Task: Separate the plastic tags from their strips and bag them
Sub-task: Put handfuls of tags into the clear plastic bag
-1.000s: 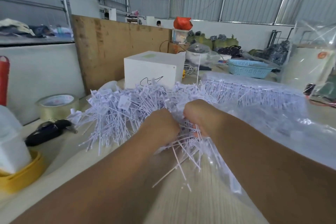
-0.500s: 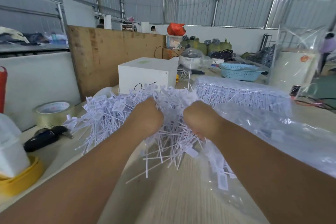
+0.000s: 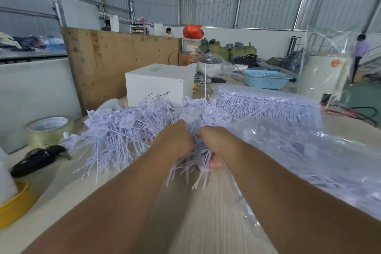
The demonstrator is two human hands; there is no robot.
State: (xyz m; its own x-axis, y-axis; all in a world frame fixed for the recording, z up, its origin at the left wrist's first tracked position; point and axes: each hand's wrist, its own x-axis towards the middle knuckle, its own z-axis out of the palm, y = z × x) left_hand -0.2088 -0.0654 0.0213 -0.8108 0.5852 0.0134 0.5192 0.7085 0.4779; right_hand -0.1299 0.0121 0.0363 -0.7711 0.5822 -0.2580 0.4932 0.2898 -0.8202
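Tags: a loose heap of white plastic tags [image 3: 123,134] fills the centre-left of the frame on the table [image 3: 208,208], stems splayed toward the viewer — judged to be the working pile awaiting separation.
Left hand: the left hand [image 3: 177,142], centre frame, is clenched into the near edge of the heap, fingers buried among the stems; it grasps a bunch of tags.
Right hand: the right hand [image 3: 214,146], touching the left, is curled round a neighbouring bunch, stems jutting out below its palm.
Reason for hold: the two fists sit knuckle to knuckle on one bunch — judged a twisting or tearing grip to snap tags from their strip. The strip itself is hidden.
Bag: a clear plastic bag [image 3: 309,161] sprawls at right of frame, just beside the right forearm, with tags visible inside; placed near so freed tags have little way to travel.
Unseparated stock: an ordered block of tags under film [image 3: 268,103] lies right of centre, behind the bag.
Surroundings: a white box [image 3: 154,86] behind the heap; a tape roll [image 3: 49,130] and a black object [image 3: 35,161] at left; a yellow-rimmed container [image 3: 14,208] at lower left; a blue basket [image 3: 266,79] upper right.
Obstruction: the heap's tangled stems crowd both fists; bag mouth not discernible.
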